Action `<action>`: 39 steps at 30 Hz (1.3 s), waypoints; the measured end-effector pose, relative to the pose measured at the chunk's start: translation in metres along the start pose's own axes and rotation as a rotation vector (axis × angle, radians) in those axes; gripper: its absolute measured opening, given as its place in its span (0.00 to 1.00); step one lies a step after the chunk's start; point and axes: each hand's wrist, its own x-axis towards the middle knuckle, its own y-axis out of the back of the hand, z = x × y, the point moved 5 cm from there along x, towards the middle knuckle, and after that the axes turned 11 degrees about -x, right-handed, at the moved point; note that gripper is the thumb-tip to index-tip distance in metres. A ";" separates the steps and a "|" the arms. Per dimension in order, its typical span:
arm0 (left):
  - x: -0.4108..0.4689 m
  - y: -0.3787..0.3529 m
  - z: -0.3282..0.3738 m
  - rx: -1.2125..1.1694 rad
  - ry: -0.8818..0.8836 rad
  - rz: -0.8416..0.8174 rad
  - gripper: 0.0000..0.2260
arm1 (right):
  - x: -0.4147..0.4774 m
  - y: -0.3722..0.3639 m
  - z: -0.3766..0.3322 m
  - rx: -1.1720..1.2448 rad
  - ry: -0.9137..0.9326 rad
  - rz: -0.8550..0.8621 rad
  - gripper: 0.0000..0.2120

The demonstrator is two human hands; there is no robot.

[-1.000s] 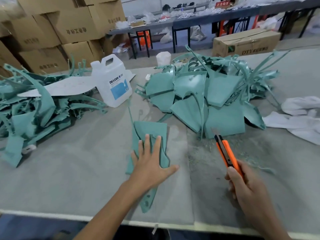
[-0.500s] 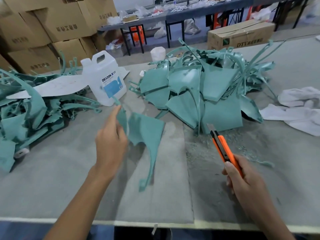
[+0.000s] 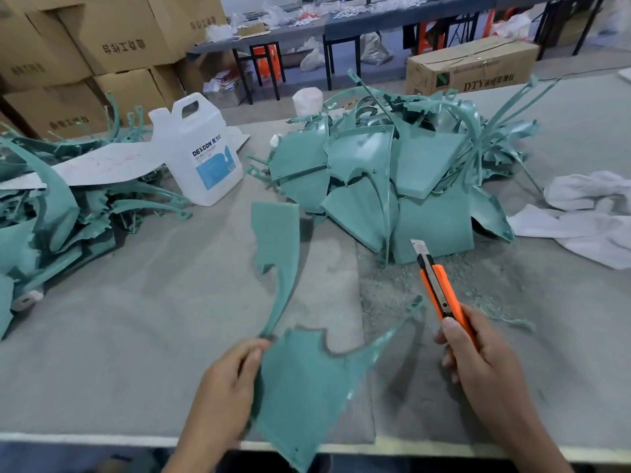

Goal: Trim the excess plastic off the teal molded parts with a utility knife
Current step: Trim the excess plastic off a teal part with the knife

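Frame edges cut off the teal pile (image 3: 51,213) at the worktop's (image 3: 136,336) left end and white cloths (image 3: 587,227) at its right end.

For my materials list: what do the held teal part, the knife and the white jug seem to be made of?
The teal part looks like thin molded plastic, matte: it runs into narrow curved strips with ragged edges. The knife seems to have a glossy orange plastic body and a grey, probably metal, blade. The jug looks like smooth, translucent white plastic with a molded handle.
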 end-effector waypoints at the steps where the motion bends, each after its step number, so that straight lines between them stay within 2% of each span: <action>1: 0.020 0.002 -0.004 0.034 -0.012 0.057 0.11 | 0.000 0.000 0.000 0.001 0.000 -0.001 0.06; 5: 0.109 0.012 0.004 0.251 -0.036 0.259 0.10 | -0.001 0.000 -0.002 0.001 0.006 -0.002 0.05; 10: 0.165 0.031 0.036 0.337 -0.153 0.309 0.11 | -0.001 0.000 -0.002 -0.017 0.002 0.006 0.05; 12: 0.159 0.032 0.048 0.375 -0.184 0.216 0.19 | -0.001 0.000 -0.001 -0.015 -0.008 0.011 0.05; 14: 0.138 0.030 0.057 0.442 -0.173 0.050 0.23 | -0.001 0.000 -0.001 -0.011 -0.015 0.011 0.05; 17: 0.099 0.039 0.068 0.489 -0.243 -0.131 0.14 | -0.002 -0.001 -0.004 -0.011 -0.013 -0.003 0.05; 18: 0.088 0.044 0.071 0.451 -0.251 -0.178 0.16 | -0.002 0.000 -0.005 -0.017 -0.012 -0.004 0.05; 20: 0.074 0.057 0.071 0.222 -0.199 -0.270 0.20 | -0.002 0.000 -0.006 -0.041 -0.006 -0.001 0.06; 22: 0.067 0.066 0.065 -0.098 -0.102 -0.320 0.16 | -0.002 0.001 -0.006 -0.047 -0.004 0.012 0.06; 24: 0.060 0.065 0.053 -0.268 -0.015 -0.373 0.14 | -0.002 0.001 -0.005 -0.044 -0.003 0.022 0.06; 27: 0.037 0.034 0.040 -0.283 0.035 -0.525 0.15 | -0.003 0.000 -0.003 -0.005 -0.015 0.004 0.09; 29: 0.028 0.015 0.036 -0.312 0.028 -0.492 0.17 | -0.003 -0.001 -0.001 0.046 -0.046 -0.007 0.16; 33: 0.022 0.020 0.047 -0.462 -0.023 -0.425 0.16 | -0.002 -0.001 0.001 0.061 -0.046 -0.022 0.08; 36: 0.014 0.046 0.065 -0.405 -0.133 -0.501 0.18 | -0.002 -0.001 0.000 0.048 -0.033 -0.012 0.07; 39: 0.014 0.079 0.067 -0.318 -0.169 -0.428 0.16 | -0.001 -0.001 -0.002 0.001 -0.001 0.014 0.05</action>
